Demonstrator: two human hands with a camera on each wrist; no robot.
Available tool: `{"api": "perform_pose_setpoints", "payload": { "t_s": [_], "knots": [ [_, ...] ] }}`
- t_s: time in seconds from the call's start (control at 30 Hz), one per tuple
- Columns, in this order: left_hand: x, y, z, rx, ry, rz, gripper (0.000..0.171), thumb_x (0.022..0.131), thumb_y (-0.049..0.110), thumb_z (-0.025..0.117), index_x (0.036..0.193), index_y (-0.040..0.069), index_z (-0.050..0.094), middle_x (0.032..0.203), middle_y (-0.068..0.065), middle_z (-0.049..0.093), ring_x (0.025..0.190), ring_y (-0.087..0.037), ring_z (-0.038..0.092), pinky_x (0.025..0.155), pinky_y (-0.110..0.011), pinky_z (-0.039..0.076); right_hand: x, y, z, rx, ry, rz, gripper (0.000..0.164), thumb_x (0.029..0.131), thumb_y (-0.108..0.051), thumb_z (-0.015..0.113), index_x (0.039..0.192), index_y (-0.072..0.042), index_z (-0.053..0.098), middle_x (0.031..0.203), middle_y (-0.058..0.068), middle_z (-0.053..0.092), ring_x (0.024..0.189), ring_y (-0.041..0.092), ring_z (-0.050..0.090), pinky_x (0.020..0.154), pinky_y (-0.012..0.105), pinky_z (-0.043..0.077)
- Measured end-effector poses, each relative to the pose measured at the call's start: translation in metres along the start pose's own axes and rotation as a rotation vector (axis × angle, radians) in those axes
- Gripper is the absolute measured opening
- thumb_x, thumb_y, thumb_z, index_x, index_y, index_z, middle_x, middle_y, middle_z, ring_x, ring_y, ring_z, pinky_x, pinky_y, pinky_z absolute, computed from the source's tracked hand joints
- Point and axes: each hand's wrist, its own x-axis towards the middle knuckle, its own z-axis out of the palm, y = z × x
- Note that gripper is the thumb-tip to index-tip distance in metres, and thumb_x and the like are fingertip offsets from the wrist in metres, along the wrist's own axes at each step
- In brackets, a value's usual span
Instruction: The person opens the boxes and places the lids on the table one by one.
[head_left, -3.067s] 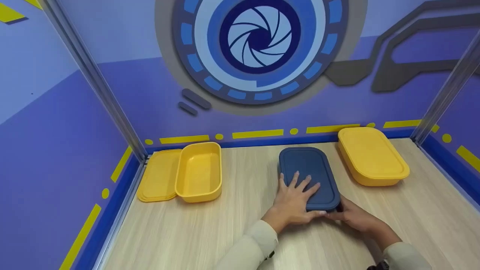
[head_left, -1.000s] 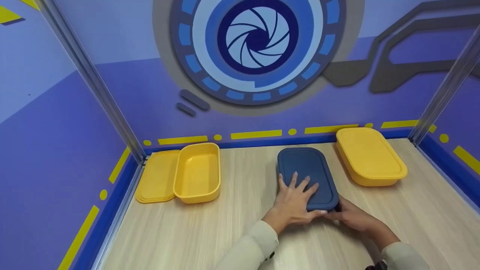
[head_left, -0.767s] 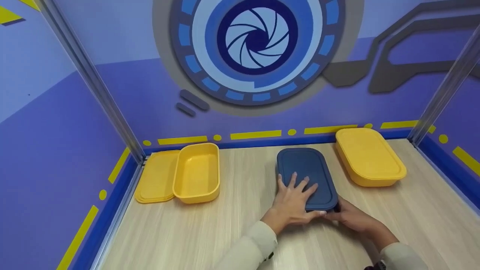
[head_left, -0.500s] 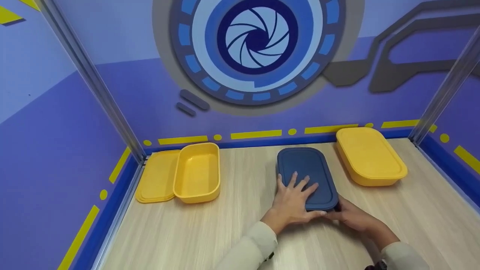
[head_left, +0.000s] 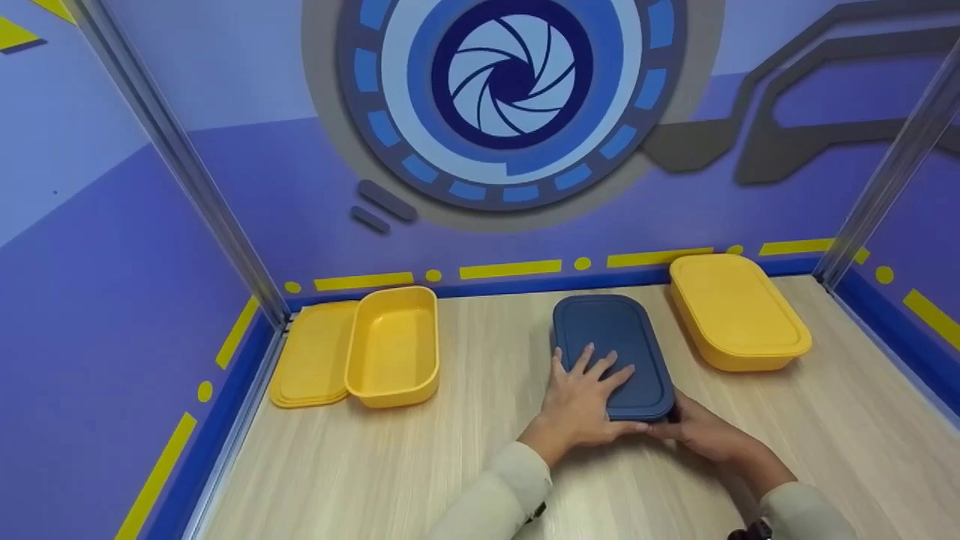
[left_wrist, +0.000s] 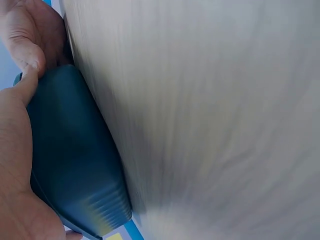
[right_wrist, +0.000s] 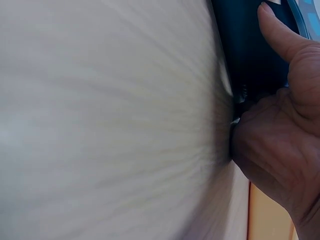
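A dark blue lunch box [head_left: 606, 324] with its lid on lies on the light wooden table, right of centre. My left hand [head_left: 581, 401] rests on the lid with fingers spread and straight, its thumb along the near edge. At the near right corner my right hand [head_left: 709, 433] grips the box: the thumb lies against the near wall, and the other fingers go round the side, mostly hidden. The left wrist view shows the blue side wall [left_wrist: 75, 135] close to the tabletop. In the right wrist view the right thumb [right_wrist: 280, 32] presses the dark wall.
To the right stands a yellow lidded box [head_left: 739, 307]. At the left, an open yellow box [head_left: 394, 345] has nothing inside and overlaps a yellow lid [head_left: 315, 356]. Printed panels with metal posts [head_left: 184, 157] enclose the table's back and sides.
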Motion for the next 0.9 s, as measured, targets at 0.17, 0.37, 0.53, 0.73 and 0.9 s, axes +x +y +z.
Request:
{"api": "perform_pose_setpoints", "payload": {
  "t_s": [0.17,0.37,0.53,0.73,0.9],
  "knots": [
    [-0.0007,-0.0005,0.0005,-0.047,-0.006,0.0,0.095,0.084,0.102,0.026,0.167,0.054,0.02,0.178,0.016,0.026,0.169,-0.024,0.022,0.129,-0.069,0.024,-0.0004,0.0003,0.0003,-0.013,0.006,0.01,0.112,0.097,-0.019,0.076,0.173,-0.013,-0.006,0.181,0.019,-0.008,0.168,0.043,-0.012,0.13,0.069,-0.008],
    [-0.0015,-0.0013,-0.0004,-0.072,-0.001,0.007,0.095,0.085,0.101,0.027,0.167,0.054,0.021,0.178,0.014,0.027,0.169,-0.025,0.022,0.129,-0.071,0.023,0.0005,0.0002,-0.0005,-0.029,0.015,0.026,0.113,0.097,-0.021,0.077,0.173,-0.013,-0.005,0.181,0.019,-0.008,0.168,0.043,-0.012,0.13,0.069,-0.008],
    [-0.0015,-0.0015,0.0013,-0.059,0.013,0.015,0.093,0.087,0.1,0.025,0.167,0.053,0.021,0.178,0.014,0.027,0.169,-0.026,0.023,0.128,-0.072,0.024,-0.0001,0.0011,0.0001,-0.031,0.017,0.02,0.112,0.097,-0.025,0.078,0.173,-0.013,-0.004,0.182,0.019,-0.007,0.168,0.043,-0.01,0.13,0.069,-0.007],
    [-0.0028,-0.0014,0.0028,-0.059,0.036,0.026,0.091,0.089,0.098,0.025,0.167,0.051,0.023,0.178,0.013,0.029,0.168,-0.027,0.024,0.127,-0.072,0.026,-0.0011,0.0012,0.0019,-0.034,0.011,-0.004,0.111,0.098,-0.026,0.076,0.173,-0.013,-0.004,0.182,0.018,-0.006,0.168,0.042,-0.01,0.13,0.069,-0.008],
    [-0.0034,-0.0009,0.0031,-0.042,0.033,0.031,0.09,0.09,0.096,0.022,0.168,0.05,0.021,0.178,0.012,0.028,0.168,-0.028,0.024,0.127,-0.072,0.026,-0.0011,0.0016,0.002,-0.021,0.009,-0.009,0.111,0.098,-0.026,0.077,0.173,-0.012,-0.004,0.182,0.019,-0.006,0.168,0.041,-0.009,0.13,0.068,-0.007]
  ]
}}
